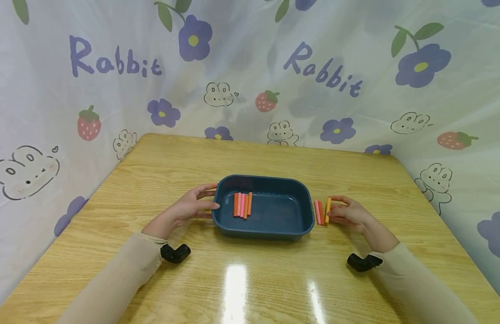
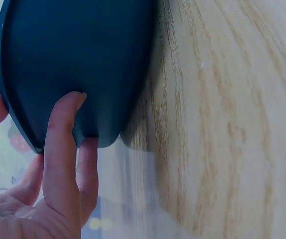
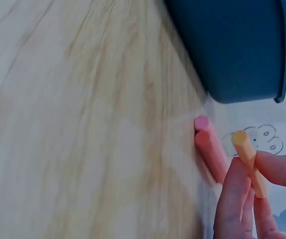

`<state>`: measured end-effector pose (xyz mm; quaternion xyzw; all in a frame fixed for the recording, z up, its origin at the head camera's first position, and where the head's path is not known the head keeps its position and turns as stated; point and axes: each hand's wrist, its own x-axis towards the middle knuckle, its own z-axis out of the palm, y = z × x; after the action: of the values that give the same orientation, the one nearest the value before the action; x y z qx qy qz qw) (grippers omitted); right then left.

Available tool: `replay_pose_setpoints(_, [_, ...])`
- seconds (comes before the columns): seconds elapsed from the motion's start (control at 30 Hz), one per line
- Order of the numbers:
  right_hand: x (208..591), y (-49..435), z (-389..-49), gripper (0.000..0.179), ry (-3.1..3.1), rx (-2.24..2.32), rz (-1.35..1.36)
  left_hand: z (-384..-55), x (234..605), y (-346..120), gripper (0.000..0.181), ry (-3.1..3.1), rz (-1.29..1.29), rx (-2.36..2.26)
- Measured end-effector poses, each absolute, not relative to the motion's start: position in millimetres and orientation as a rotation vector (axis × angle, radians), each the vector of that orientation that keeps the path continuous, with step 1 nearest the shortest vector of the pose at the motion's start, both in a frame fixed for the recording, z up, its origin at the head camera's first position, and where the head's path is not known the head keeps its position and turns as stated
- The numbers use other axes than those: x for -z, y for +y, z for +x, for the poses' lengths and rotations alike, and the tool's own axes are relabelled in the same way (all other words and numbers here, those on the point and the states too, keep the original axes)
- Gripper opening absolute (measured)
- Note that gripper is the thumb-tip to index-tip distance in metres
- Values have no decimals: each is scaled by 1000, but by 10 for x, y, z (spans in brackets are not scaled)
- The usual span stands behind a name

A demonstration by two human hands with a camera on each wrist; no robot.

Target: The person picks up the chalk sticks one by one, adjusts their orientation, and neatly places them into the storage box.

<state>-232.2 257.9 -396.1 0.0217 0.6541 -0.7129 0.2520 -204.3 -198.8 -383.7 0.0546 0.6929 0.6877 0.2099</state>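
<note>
A dark blue plastic bin (image 1: 276, 210) stands on the table in the head view. My left hand (image 1: 189, 208) grips its left end, thumb at the rim and other fingers against the outer wall (image 2: 98, 64). Several orange and pink chalk sticks (image 1: 243, 205) lie side by side in the bin's left part. To the right of the bin, my right hand (image 1: 351, 215) pinches a yellow-orange chalk stick (image 3: 249, 159) between thumb and fingers. Just beside it, a pink chalk stick (image 1: 317, 212) and a reddish-orange one (image 3: 211, 154) lie together on the table, close to the bin.
The light wood table (image 1: 173, 279) extends around the bin on every side. A white curtain (image 1: 250, 58) printed with rabbits, flowers and strawberries hangs behind and along the sides. A black curved mount (image 1: 175, 253) sits on each sleeve cuff.
</note>
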Motion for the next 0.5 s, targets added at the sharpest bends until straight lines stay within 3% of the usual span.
replay_pose_setpoints(0.5, [3740,2465,-2279,74,1619,2076,45,-2037,3830,-1977,74,1904,133,-1934])
